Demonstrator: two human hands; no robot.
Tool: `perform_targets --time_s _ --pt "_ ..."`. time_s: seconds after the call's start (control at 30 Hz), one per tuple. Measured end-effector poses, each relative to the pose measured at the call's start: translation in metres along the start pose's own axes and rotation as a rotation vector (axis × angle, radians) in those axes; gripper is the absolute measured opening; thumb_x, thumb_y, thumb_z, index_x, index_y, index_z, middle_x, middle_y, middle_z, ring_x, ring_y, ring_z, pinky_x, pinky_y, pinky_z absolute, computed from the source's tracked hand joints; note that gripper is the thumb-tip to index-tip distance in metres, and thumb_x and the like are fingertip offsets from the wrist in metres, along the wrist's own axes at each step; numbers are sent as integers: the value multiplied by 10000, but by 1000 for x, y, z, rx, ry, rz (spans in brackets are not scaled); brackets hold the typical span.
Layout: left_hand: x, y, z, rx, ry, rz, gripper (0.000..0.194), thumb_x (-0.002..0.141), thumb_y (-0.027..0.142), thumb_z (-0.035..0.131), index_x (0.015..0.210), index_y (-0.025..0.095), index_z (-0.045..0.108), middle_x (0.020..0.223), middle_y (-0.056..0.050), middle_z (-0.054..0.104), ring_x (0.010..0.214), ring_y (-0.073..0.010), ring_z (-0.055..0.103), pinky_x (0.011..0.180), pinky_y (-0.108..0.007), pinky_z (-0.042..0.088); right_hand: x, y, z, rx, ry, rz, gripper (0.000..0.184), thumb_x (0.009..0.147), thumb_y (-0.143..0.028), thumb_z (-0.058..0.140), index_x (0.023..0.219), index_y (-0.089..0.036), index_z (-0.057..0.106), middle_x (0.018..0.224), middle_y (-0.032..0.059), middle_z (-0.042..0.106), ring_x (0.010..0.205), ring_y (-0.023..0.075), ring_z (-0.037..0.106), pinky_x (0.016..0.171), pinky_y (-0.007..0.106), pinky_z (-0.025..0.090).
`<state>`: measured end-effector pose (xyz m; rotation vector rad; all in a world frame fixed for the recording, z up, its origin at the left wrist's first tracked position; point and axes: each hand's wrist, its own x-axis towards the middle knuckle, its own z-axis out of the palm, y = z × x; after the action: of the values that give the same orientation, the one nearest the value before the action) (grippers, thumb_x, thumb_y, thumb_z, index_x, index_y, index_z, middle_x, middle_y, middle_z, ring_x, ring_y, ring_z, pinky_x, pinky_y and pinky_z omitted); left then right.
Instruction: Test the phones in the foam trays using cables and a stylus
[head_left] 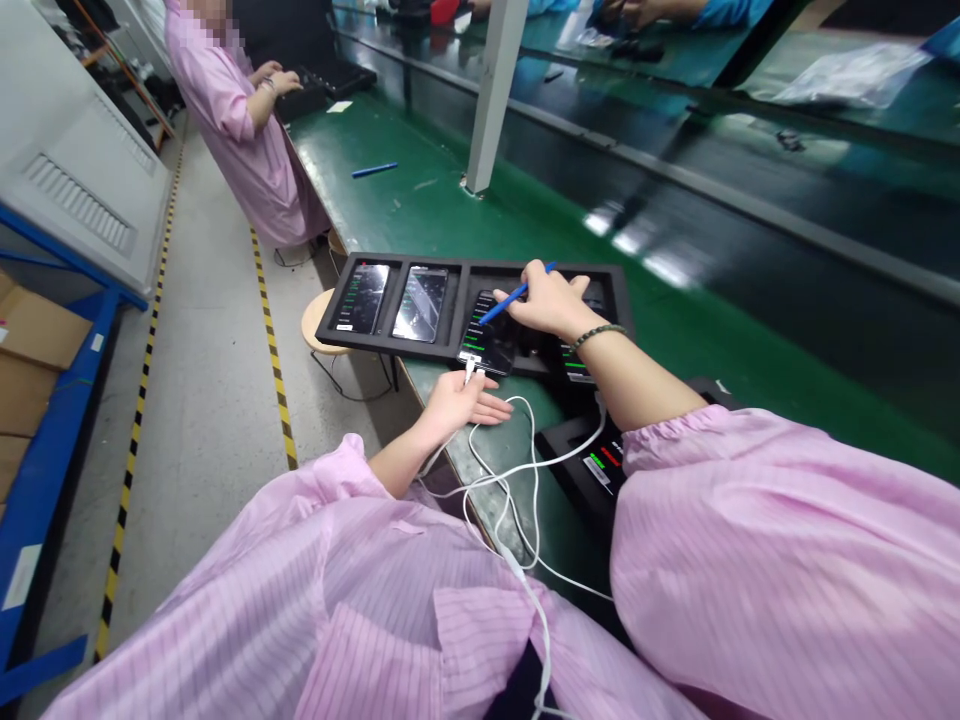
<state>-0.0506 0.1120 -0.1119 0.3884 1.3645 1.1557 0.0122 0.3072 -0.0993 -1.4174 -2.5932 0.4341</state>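
My right hand (551, 300) grips a slim blue pen (514, 296), its tip over the lit screen of a smartphone (491, 335). This phone lies at the front of a black foam tray (457, 350) and shows rows of green text. My left hand (461, 402) is at its near end, thumb and forefinger pinching the plug of a white cable (470, 368); the other fingers are stretched out. Whether the plug is fully seated cannot be told. Two more phones, one dark phone (362, 298) and one glossy phone (420, 303), lie in the left compartments. Another phone (576, 362) is partly hidden under my right wrist.
White cable loops (510, 480) trail over the green table (427, 225) to my lap. A second dark tray (566, 455) holds a phone, partly behind my sleeve. Another blue pen (375, 170), a metal post (495, 100) and a stool (322, 325) stand or lie nearby. A co-worker (240, 130) is at the left.
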Motion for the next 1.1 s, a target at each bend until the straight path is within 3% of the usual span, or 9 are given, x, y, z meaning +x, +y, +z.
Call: perform_targets --time_s 0.07,0.13,0.3,0.43,0.57,0.73,0.83,0.97,1.1 --pt "-1 2 -5 25 -63 -43 312 1060 383 489 991 107 617 663 -83 738 575 -154 718 612 -221 575 -1 -4 -2 10 16 -15 522 947 -643 473 1141 -160 507 1095 227 633 1171 446 494 1055 637 262" --pt "-8 6 -15 79 -28 -9 301 1058 371 493 974 114 624 625 -41 706 493 -129 668 529 -193 526 -4 -14 -4 50 56 -63 500 953 -623 487 1157 -166 499 1174 226 629 1234 454 451 1057 633 260" --pt "-27 18 -62 42 347 425 334 1032 426 542 875 144 628 510 53 558 313 -40 380 361 -161 264 -11 -57 3 111 -12 -280 527 895 -651 619 1135 -205 478 1153 170 643 1208 407 478 1041 570 304" --pt "-30 27 -93 -135 492 452 370 1039 423 533 783 158 560 447 106 340 336 -27 239 369 -142 183 -3 -79 13 38 -31 -232 599 831 -627 700 1152 -175 473 1128 186 617 1143 406 502 1005 545 331" --pt "-27 23 -100 -241 486 400 343 1042 456 520 838 181 508 497 118 306 351 -23 195 372 -127 144 10 -83 18 -36 36 -86 437 891 -365 583 1219 -111 444 1155 242 595 1165 420 501 998 538 329" --pt "-18 16 -98 -345 381 321 417 1103 458 282 878 178 494 530 89 364 335 -24 206 373 -131 120 17 -98 22 -62 12 -23 382 883 -249 497 1211 -60 445 1086 266 620 1120 416 560 1022 549 313" --pt "-13 15 -99 -376 316 311 432 1100 460 295 857 170 503 533 83 356 332 -20 213 378 -129 131 23 -109 24 -6 -4 80 398 898 -273 505 1231 -67 438 1070 259 641 1100 416 593 1035 563 318" --pt "-10 13 -100 -412 248 257 444 1106 422 263 848 162 514 538 74 366 328 -23 227 378 -135 129 32 -106 22 127 -41 221 569 904 -476 644 1291 -129 411 1123 233 650 1140 425 599 1046 584 341" --pt "-7 12 -100 -434 239 234 412 1096 436 321 846 169 510 541 76 377 325 -23 229 379 -137 126 33 -102 18 144 -70 142 759 790 -486 815 1311 -148 379 1120 211 649 1132 408 613 1041 581 361"
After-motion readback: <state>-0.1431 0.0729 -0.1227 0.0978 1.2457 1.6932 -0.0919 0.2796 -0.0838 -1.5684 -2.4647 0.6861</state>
